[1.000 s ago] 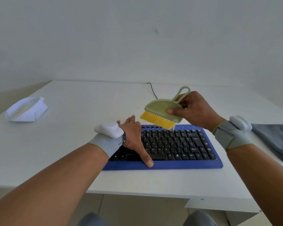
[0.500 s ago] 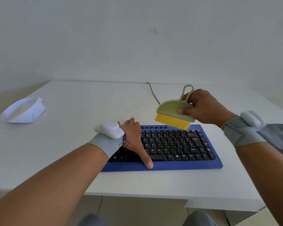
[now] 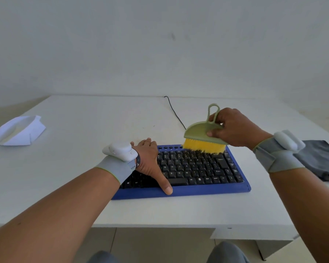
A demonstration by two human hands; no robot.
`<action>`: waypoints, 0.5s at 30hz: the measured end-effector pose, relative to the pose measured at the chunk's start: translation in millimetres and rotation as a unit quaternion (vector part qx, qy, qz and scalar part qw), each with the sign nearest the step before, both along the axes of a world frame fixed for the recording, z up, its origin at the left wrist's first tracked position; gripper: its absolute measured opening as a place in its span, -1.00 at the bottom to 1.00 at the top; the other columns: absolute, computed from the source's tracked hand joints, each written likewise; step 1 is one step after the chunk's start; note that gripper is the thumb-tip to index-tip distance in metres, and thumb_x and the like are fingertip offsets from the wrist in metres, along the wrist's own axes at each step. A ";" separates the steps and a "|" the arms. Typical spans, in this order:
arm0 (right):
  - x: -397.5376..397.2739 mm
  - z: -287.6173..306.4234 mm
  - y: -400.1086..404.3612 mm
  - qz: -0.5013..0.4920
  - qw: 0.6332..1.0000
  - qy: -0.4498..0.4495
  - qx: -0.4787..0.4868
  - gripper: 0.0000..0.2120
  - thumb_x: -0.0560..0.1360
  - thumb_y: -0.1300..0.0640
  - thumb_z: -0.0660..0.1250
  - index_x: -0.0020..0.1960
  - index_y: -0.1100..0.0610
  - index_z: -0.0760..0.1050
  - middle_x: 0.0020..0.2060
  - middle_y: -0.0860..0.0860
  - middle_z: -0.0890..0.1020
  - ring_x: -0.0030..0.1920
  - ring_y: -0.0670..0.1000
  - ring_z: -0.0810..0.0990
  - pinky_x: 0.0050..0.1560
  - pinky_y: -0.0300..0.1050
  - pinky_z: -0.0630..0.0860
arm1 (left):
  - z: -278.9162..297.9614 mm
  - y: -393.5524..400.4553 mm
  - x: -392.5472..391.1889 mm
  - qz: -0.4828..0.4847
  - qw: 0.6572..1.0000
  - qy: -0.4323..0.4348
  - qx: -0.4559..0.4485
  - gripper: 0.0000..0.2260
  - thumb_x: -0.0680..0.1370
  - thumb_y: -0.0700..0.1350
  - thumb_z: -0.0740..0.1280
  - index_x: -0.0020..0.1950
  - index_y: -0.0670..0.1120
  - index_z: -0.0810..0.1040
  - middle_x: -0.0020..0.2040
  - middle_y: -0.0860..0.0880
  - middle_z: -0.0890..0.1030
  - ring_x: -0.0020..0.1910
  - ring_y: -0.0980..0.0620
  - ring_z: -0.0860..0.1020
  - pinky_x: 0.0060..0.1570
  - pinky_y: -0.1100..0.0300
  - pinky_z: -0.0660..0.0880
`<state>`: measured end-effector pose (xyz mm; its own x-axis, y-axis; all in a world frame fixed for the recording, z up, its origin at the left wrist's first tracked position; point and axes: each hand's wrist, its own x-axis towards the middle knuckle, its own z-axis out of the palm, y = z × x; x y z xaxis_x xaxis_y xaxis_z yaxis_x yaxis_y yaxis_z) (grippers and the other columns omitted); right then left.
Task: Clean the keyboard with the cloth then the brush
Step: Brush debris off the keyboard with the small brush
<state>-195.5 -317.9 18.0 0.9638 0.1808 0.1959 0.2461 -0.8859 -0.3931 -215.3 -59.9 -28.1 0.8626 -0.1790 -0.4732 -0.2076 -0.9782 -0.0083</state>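
A blue-framed keyboard (image 3: 207, 190) with black keys lies near the table's front edge. My left hand (image 3: 150, 164) rests flat on its left part, thumb stretched onto the blue front border. My right hand (image 3: 234, 128) grips a green brush (image 3: 203, 131) with yellow bristles; the bristle tips touch the top key rows at the keyboard's back right. A dark grey cloth (image 3: 323, 160) lies folded on the table to the right, partly behind my right wrist.
A white folded object (image 3: 17, 132) sits at the far left of the white table (image 3: 84, 130). A black cable (image 3: 174, 111) runs from the keyboard to the table's back edge. A wall stands close behind.
My right hand carried the brush rightward and then down, so its bristles now touch the keyboard's back right keys. My left hand has stayed on the keyboard.
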 end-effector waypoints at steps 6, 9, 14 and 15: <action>-15.9 -10.5 40.8 0.051 0.978 0.032 0.198 -0.57 0.44 0.10 0.48 0.26 0.21 0.52 0.10 0.07 0.64 0.05 0.02 0.62 0.18 -0.05 0.56 | -2.8 0.3 1.6 -0.004 1.000 0.000 -0.003 0.49 -0.05 0.60 0.41 0.61 -0.07 -0.24 0.63 -0.07 -0.17 0.60 -0.07 -0.16 0.52 -0.23 -0.11; -16.8 -22.8 35.7 0.044 0.984 0.034 0.168 -0.58 0.46 0.11 0.47 0.28 0.20 0.52 0.15 0.08 0.63 0.07 -0.01 0.59 0.21 -0.09 0.52 | -2.6 -0.2 1.5 -0.006 1.000 0.000 0.001 0.49 -0.02 0.58 0.42 0.60 -0.10 -0.28 0.62 -0.06 -0.20 0.60 -0.05 -0.19 0.53 -0.19 -0.14; -19.5 -11.1 -6.1 -0.013 0.998 0.002 0.063 -0.63 0.48 0.13 0.43 0.26 0.17 0.54 0.10 0.10 0.62 0.01 0.07 0.58 0.05 -0.13 0.47 | -1.0 -0.8 0.4 -0.006 1.000 0.007 0.007 0.48 0.02 0.58 0.42 0.59 -0.13 -0.30 0.62 -0.07 -0.23 0.59 -0.04 -0.21 0.54 -0.17 -0.16; -20.3 -6.9 -13.2 -0.021 0.999 -0.008 0.040 -0.64 0.47 0.12 0.43 0.25 0.15 0.55 0.09 0.11 0.63 0.02 0.10 0.59 0.08 -0.07 0.51 | -0.7 -1.4 -0.1 -0.005 1.000 0.006 0.007 0.48 0.02 0.58 0.42 0.59 -0.14 -0.30 0.62 -0.07 -0.22 0.59 -0.04 -0.21 0.53 -0.18 -0.16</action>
